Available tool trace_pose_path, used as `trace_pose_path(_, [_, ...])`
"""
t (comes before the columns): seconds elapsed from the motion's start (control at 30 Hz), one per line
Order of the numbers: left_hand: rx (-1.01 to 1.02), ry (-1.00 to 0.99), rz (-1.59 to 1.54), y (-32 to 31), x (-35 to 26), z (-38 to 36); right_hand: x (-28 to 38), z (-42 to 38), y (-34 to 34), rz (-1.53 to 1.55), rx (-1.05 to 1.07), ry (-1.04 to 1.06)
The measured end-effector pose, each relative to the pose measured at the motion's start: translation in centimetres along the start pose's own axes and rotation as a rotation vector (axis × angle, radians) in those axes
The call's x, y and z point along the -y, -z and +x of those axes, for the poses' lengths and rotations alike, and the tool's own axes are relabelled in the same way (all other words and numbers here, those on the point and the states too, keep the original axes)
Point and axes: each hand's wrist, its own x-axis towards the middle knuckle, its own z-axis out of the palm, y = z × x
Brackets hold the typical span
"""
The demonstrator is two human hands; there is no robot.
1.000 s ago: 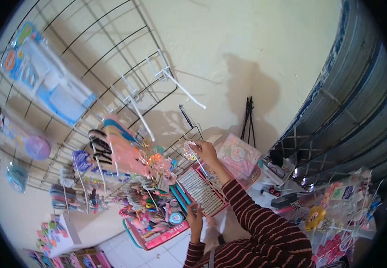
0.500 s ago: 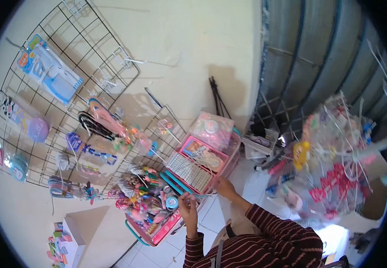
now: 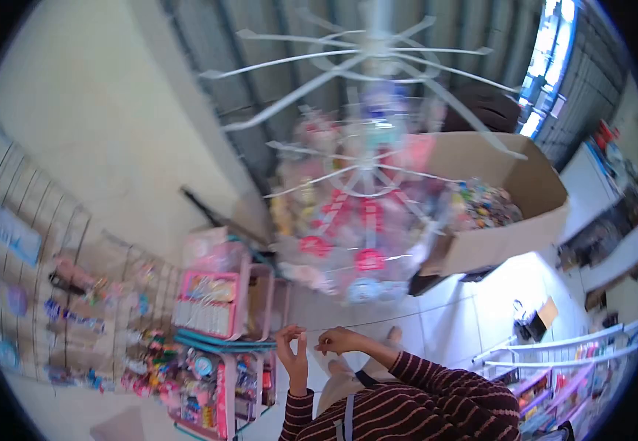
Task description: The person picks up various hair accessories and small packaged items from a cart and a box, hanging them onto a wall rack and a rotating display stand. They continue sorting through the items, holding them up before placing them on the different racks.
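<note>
My left hand (image 3: 292, 351) is raised with thumb and fingertips brought together beside the pink-rimmed baskets; what it pinches is too small to make out. Close to its right, my right hand (image 3: 337, 341) has its fingers curled together, and anything in them is hidden. The two hands are a short gap apart over the tiled floor. Left of them stands a pink tray (image 3: 206, 303) of small packaged goods and white items. Below that, a basket (image 3: 221, 397) holds many colourful small accessories.
A white rotating rack (image 3: 366, 165) hung with plastic-bagged items stands ahead. Right of it is an open cardboard box (image 3: 495, 239) with small colourful things inside. A wire grid (image 3: 39, 206) with hanging goods is at left, and a white-framed shelf (image 3: 569, 356) at lower right.
The view has swung to the right, bringing the rack's arms and the cardboard box into sight. Both hands are now away from the baskets, and my right hand is lower and closer to my left.
</note>
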Motion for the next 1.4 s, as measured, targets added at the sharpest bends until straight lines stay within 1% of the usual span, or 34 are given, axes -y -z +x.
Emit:
trace_pose_path(0.03, [0.047,0.003,-0.022,-2.1,-0.3,-0.7,-0.1,-1.6,1.5,-0.044,0.044,-0.021])
trace_pose_path(0.07, [0.143,-0.091,0.073,-4.2,-0.5,-1.4,0.1,-3.7,3.3,-0.067,0.031,-0.023])
trace_pose_path(0.1, [0.233,-0.193,0.162,-6.6,-0.8,-2.1,-1.3,-5.2,4.4,-0.06,-0.014,-0.043])
trace_pose_path(0.13, [0.295,-0.184,0.077,-9.5,-1.4,-3.0,-3.2,-6.5,5.3,-0.115,-0.067,0.018])
trace_pose_path(0.2, [0.379,-0.225,0.02,-15.0,-0.7,-5.0,-3.9,-11.6,9.5,-0.186,-0.164,0.151])
trace_pose_path(0.23, [0.425,-0.248,0.002,-17.8,-0.3,-6.3,-5.7,-13.8,11.4,-0.19,-0.207,0.126])
trace_pose_path(0.27, [0.39,-0.154,-0.112,-20.8,-0.4,-7.6,-7.8,-15.7,13.0,-0.245,-0.306,0.16])
trace_pose_path(0.3, [0.434,-0.149,-0.127,-23.2,-0.2,-8.4,-9.8,-17.7,13.9,-0.294,-0.404,0.195])
trace_pose_path(0.33, [0.463,-0.169,-0.106,-25.5,0.1,-9.0,-8.3,-21.5,16.0,-0.267,-0.445,0.111])
trace_pose_path(0.37, [0.487,-0.194,-0.084,-27.6,0.2,-9.3,-10.3,-23.6,16.9,-0.165,-0.56,0.082])
trace_pose_path(0.4, [0.546,-0.244,-0.142,-29.5,-0.2,-9.0,-9.9,-26.6,18.0,-0.175,-0.67,0.014])
trace_pose_path(0.43, [0.573,-0.241,-0.152,-31.2,-0.3,-8.6,-10.1,-28.9,19.0,-0.138,-0.7,-0.091])
trace_pose_path(0.5, [0.546,-0.284,-0.237,-34.6,-0.5,-7.7,-10.4,-32.9,20.7,0.092,-0.762,-0.194])
trace_pose_path(0.57, [0.533,-0.322,-0.223,-37.5,-2.2,-6.1,-11.2,-35.5,21.8,0.167,-0.92,-0.163])
trace_pose_path(0.63, [0.523,-0.346,-0.132,-39.6,-3.2,-4.5,-13.1,-37.1,22.6,0.22,-0.941,-0.163])
trace_pose_path(0.67, [0.518,-0.337,-0.125,-40.8,-3.4,-4.1,-13.6,-37.6,22.9,0.282,-1.065,-0.069])
trace_pose_path(0.7, [0.479,-0.276,-0.175,-42.0,-3.5,-3.6,-14.1,-38.0,23.2,0.351,-1.19,0.031])
trace_pose_path(0.73, [0.442,-0.218,-0.224,-42.8,-3.5,-3.1,-14.6,-38.4,23.8,0.422,-1.218,0.054])
trace_pose_path(0.83, [0.487,-0.162,-0.238,-45.3,-2.5,-1.3,-16.6,-39.0,25.9,0.503,-1.273,0.12])
trace_pose_path(0.87, [0.486,-0.161,-0.236,-46.2,-2.6,-0.7,-16.9,-39.6,26.9,0.569,-1.246,0.131])
trace_pose_path(0.93, [0.57,-0.1,-0.077,-47.6,-3.4,0.5,-16.4,-40.8,29.4,0.621,-1.244,0.123])
trace_pose_path(0.97, [0.569,-0.098,-0.073,-48.8,-3.7,1.1,-15.8,-41.4,30.8,0.67,-1.244,0.118])
trace_pose_path(1.0, [0.591,-0.048,-0.039,-50.0,-4.1,1.6,-15.4,-41.9,32.3,0.713,-1.252,0.117])
trace_pose_path(1.03, [0.611,0.003,-0.005,-51.0,-4.2,2.0,-14.8,-42.1,33.8,0.68,-1.296,0.155])
trace_pose_path(1.07, [0.607,0.009,-0.001,-51.5,-4.0,2.3,-14.7,-42.4,35.4,0.649,-1.286,0.117])
trace_pose_path(1.1, [0.659,-0.049,0.096,-52.2,-3.6,2.7,-14.9,-42.8,37.3,0.611,-1.276,0.084])
trace_pose_path(1.13, [0.708,-0.107,0.192,-53.0,-3.3,3.2,-15.1,-42.9,39.3,0.522,-1.248,0.121])
trace_pose_path(1.17, [0.702,-0.097,0.196,-53.9,-3.7,3.5,-15.0,-42.7,41.4,0.401,-1.268,0.145])
trace_pose_path(1.23, [0.788,-0.04,0.279,-54.3,-5.4,3.6,-15.3,-42.6,45.5,0.269,-1.25,0.125])
trace_pose_path(1.27, [0.781,-0.014,0.299,-54.4,-6.1,3.7,-15.2,-42.3,47.5,0.191,-1.238,0.117])
trace_pose_path(1.3, [0.823,-0.07,0.335,-55.0,-6.7,4.2,-14.5,-42.3,49.6,0.196,-1.218,0.122])
trace_pose_path(1.33, [0.86,-0.133,0.37,-55.7,-7.1,4.8,-13.3,-42.3,51.7,0.05,-1.13,0.033])
trace_pose_path(1.37, [0.834,-0.13,0.378,-56.4,-7.2,5.4,-12.6,-42.2,53.8,-0.099,-1.037,-0.049])
trace_pose_path(1.4, [0.93,-0.207,0.522,-56.8,-7.1,6.0,-13.1,-41.6,56.1,-0.107,-1.012,-0.034])
